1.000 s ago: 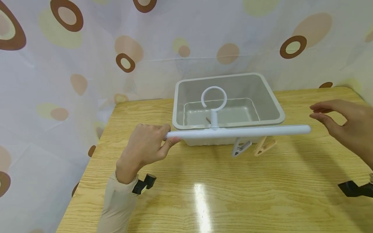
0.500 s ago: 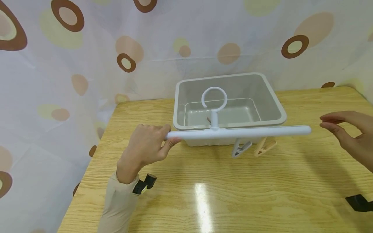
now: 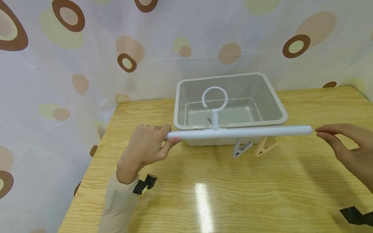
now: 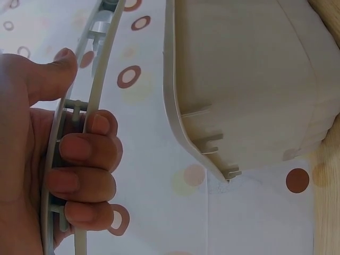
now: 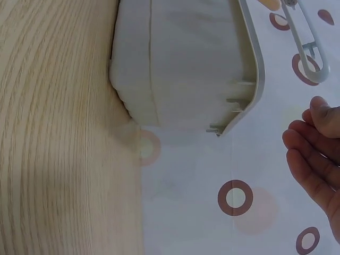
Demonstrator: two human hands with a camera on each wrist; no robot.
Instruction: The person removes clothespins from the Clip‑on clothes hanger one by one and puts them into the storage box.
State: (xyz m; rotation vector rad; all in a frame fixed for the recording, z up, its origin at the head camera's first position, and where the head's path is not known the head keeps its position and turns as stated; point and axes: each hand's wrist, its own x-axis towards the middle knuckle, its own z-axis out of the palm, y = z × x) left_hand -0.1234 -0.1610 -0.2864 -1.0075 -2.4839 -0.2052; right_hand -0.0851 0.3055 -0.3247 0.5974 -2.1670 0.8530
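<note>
A white clip hanger [image 3: 247,131] with a round hook [image 3: 215,97] is held level in front of a grey basin. My left hand [image 3: 147,142] grips its left end, thumb on the near side; in the left wrist view the fingers [image 4: 82,178] curl round the slim frame. Below the bar hang a grey clip [image 3: 242,148] and a pale orange clip [image 3: 265,147]. My right hand [image 3: 349,145] is just beyond the bar's right end, apart from it, thumb and forefinger close together. Nothing shows between its loosely bent fingers [image 5: 313,164] in the right wrist view.
The grey basin [image 3: 180,106] stands at the back of the wooden table [image 3: 247,194], near a patterned cloth [image 3: 163,71] that hangs behind and to the left. A small brownish thing [image 3: 209,120] shows inside the basin, partly hidden by the hook.
My right hand has come down level with the bar's right end, first swinging outward and then slightly back, with thumb and forefinger drawing together. My left hand and the clip hanger stay almost still.
</note>
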